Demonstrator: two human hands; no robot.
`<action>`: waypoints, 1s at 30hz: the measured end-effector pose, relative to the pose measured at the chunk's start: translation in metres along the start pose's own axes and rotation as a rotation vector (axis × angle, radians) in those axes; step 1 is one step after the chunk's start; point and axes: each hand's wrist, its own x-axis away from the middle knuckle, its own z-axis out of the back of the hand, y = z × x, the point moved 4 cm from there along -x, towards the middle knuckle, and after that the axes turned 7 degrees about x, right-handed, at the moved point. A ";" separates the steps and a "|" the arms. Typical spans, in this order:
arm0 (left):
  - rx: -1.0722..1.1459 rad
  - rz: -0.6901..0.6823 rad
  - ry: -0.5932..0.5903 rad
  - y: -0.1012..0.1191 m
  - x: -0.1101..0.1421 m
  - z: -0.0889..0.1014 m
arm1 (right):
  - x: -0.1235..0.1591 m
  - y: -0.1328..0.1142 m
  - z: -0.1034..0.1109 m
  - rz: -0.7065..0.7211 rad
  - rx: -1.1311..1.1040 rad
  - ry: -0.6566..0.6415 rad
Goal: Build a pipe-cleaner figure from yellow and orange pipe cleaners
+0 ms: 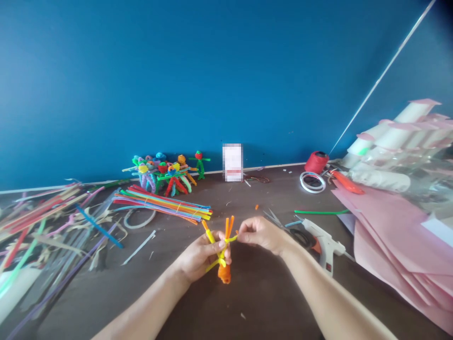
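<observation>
A small pipe cleaner figure [224, 273] in orange and yellow is held over the middle of the table, its round orange end pointing toward me. My left hand [202, 255] is closed around its body, thumb on top, with orange and yellow limbs poking out past the fingers. At the tip of a yellow strand on its right side, the thumb and forefinger of my right hand [260, 234] pinch together. A bit of orange shows at that pinch. The palm side of my right hand is hidden.
Left of my hands lie a pipe cleaner bundle [166, 203] and loose strips [53, 226]. Finished figures [173, 174] stand by the blue wall. To the right are scissors [278, 219], a glue gun [324, 241], a red thread spool [316, 162], white rings [313, 182] and pink sheets [389, 245].
</observation>
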 end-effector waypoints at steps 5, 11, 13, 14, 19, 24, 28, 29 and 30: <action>-0.011 -0.052 0.075 0.003 -0.001 0.000 | -0.001 0.000 0.005 0.016 0.076 0.126; -0.068 -0.120 0.182 0.006 -0.002 -0.002 | 0.004 -0.014 0.005 0.282 0.497 0.474; -0.079 -0.131 0.181 0.006 -0.002 -0.004 | 0.009 -0.019 0.002 0.369 0.627 0.561; -0.084 -0.139 0.187 0.006 -0.003 -0.004 | 0.011 -0.022 0.000 0.414 0.696 0.600; -0.060 -0.164 0.201 0.005 -0.003 -0.003 | 0.020 -0.031 -0.013 0.495 0.857 0.592; -0.067 -0.183 0.172 0.005 -0.004 -0.004 | 0.017 -0.027 -0.018 0.383 0.712 0.512; -0.079 -0.253 0.202 0.009 -0.004 -0.005 | 0.021 -0.035 -0.025 0.501 0.803 0.508; -0.096 -0.270 0.212 0.010 -0.004 -0.005 | 0.022 -0.037 -0.027 0.524 0.839 0.506; -0.120 -0.284 0.225 0.011 -0.004 -0.005 | 0.023 -0.039 -0.029 0.532 0.877 0.503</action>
